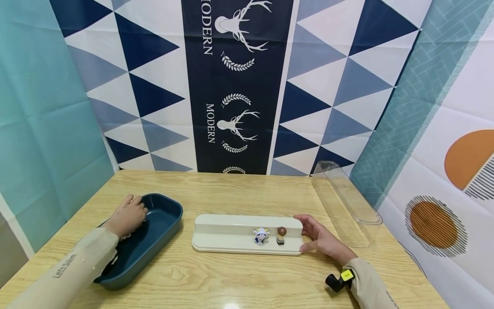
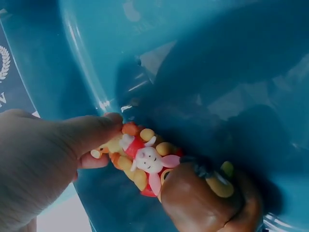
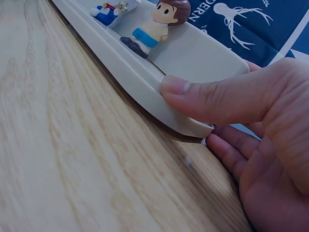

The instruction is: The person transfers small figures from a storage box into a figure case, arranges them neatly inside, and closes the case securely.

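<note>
Inside a dark blue basin (image 1: 166, 240), my left hand (image 1: 129, 216) pinches one end of a small figurine (image 2: 149, 160) between thumb and finger. That figurine has a pink-eared piglet in red on it. Against it lies a brown, rounded toy figure (image 2: 200, 198), partly cut off by the left wrist view's edge. My right hand (image 1: 322, 238) grips the right end of a white stepped display stand (image 1: 231, 242), its thumb (image 3: 176, 86) on the front edge. On the stand's lower step are a white-and-blue figurine (image 1: 260, 236) with yellow horns and a brown-haired figurine (image 1: 281, 236), standing upright.
A clear plastic cover (image 1: 347, 206) lies on the wooden table (image 1: 216, 279) at the right, by the patterned curtain. Behind the table hangs a cloth with triangles and deer heads (image 1: 235, 86). A small black camera (image 1: 335, 282) sits at my right wrist.
</note>
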